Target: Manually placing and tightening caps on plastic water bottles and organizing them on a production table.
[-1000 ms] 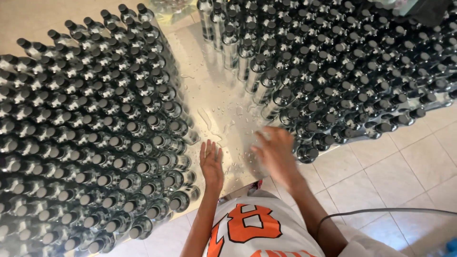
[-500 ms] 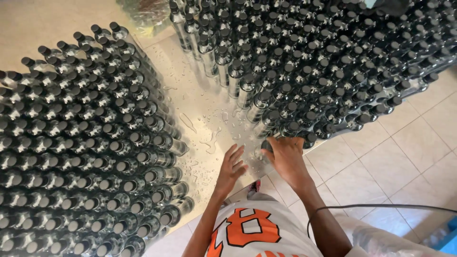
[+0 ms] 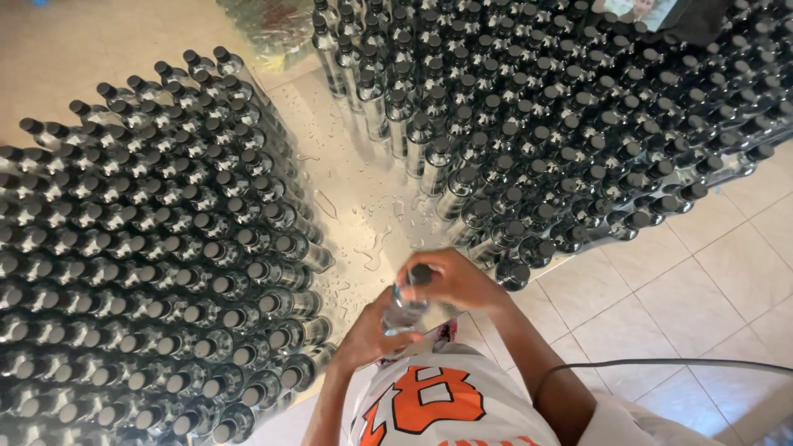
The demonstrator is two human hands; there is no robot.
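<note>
Two dense blocks of clear, dark-capped bottles stand on a wet, shiny desk [image 3: 363,198], one block [image 3: 140,272] at the left and one [image 3: 562,124] at the far right, with pale floor tiles [image 3: 702,289] and a thin dark cable [image 3: 661,363] at the near right.

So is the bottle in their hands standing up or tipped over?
Tipped. The clear bottle leans between both hands, its dark cap pointing up and away under the right hand, while the left hand grips its lower body.
</note>
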